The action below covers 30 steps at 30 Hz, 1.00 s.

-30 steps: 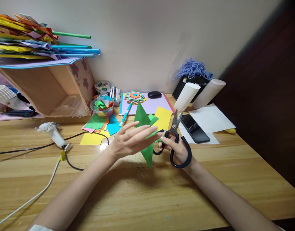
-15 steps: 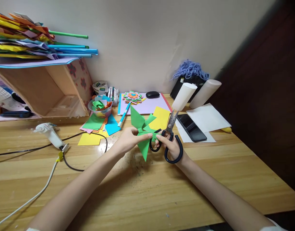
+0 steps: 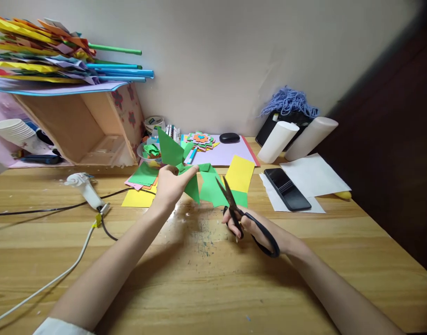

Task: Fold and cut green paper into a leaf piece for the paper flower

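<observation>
My left hand [image 3: 170,186] pinches a folded green paper shape [image 3: 170,148] between thumb and fingers, above the table. Several pointed arms stick out from its middle. The fingers of my right hand [image 3: 251,227] are in the handles of black-handled scissors [image 3: 230,195]. Their blades are spread a little, tips up and to the left, apart from the folded shape. Flat green paper [image 3: 212,190] shows behind the blades, beside a yellow sheet [image 3: 239,173].
A phone [image 3: 286,188] lies on white paper at right, before two white rolls [image 3: 278,142]. At left are a glue gun [image 3: 84,188] with cables, coloured paper squares [image 3: 143,174] and an open box [image 3: 74,123]. A layered paper flower [image 3: 200,139] and black mouse [image 3: 229,137] lie behind.
My right hand has let go of the green paper shape and moved down and right with the scissors, whose blades have opened. My left hand has carried the shape left and up.
</observation>
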Tool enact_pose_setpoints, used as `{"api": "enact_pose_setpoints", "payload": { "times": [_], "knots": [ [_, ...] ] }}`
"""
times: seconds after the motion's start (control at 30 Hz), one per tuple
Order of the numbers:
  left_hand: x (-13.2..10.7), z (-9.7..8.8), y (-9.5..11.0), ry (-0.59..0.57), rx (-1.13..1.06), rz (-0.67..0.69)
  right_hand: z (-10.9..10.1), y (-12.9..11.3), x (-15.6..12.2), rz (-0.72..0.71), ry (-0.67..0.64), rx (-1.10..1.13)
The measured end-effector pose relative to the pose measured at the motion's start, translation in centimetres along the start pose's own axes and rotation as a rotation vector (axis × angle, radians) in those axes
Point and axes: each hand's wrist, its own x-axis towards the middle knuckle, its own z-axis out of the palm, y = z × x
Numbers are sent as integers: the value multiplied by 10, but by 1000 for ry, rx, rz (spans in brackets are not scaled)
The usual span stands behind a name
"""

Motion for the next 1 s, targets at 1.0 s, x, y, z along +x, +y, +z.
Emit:
{"api": "enact_pose_setpoints", "payload": {
  "times": [1.0],
  "knots": [
    [-27, 13, 9, -381, -133, -57, 22, 5, 8, 66, 113, 128]
  ]
}}
